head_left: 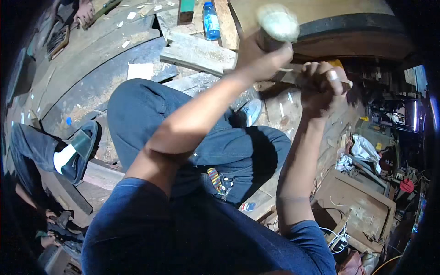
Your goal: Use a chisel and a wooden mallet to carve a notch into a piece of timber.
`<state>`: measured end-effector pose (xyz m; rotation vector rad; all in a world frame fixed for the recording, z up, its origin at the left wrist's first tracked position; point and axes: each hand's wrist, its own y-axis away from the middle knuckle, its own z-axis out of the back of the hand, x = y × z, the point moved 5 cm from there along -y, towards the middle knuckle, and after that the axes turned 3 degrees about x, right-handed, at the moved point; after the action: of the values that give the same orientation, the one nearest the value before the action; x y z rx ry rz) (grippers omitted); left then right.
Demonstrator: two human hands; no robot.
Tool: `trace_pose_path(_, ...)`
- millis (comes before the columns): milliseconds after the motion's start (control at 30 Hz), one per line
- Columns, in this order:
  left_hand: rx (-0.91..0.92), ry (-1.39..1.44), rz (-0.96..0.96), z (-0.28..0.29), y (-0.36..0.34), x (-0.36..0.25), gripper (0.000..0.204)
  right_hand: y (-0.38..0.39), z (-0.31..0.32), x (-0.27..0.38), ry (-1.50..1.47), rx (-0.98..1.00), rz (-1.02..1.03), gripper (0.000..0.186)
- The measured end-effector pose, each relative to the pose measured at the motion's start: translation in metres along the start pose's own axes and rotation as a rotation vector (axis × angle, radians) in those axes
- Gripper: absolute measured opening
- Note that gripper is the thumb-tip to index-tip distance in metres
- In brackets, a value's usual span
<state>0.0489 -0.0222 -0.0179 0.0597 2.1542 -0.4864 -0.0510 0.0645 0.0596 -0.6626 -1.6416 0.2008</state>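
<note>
My left hand [270,57] is closed around a mallet-like tool with a pale rounded head [278,22], blurred by motion and raised beside the edge of a large wooden panel [330,13]. Just to its right, my right hand [323,85] is closed on a thin, light wooden-handled tool [288,70], held roughly level below the panel's dark edge band. The far end of that tool is hard to make out. Both forearms reach up over my crossed legs.
Loose planks [197,55] and offcuts cover the floor around a blue-capped bottle [211,23]. Co-workers show at left: hands [83,16], a sandalled foot [73,156], arms at lower left [48,215]. At right lie a wooden tray [353,206], white cables and a crumpled white bag [366,153].
</note>
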Motion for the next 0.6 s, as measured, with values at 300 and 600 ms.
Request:
trace_pose_path(300,0.075,0.119,-0.223,0.009,-0.03,-0.039,0.01,0.003,0.009,0.006,0.006,0.016,0.055,0.032)
trace_pose_path(600,0.059,0.23,-0.015,0.019,-0.04,-0.005,0.008,0.004,0.018,0.005,-0.02,-0.05,0.023,0.033)
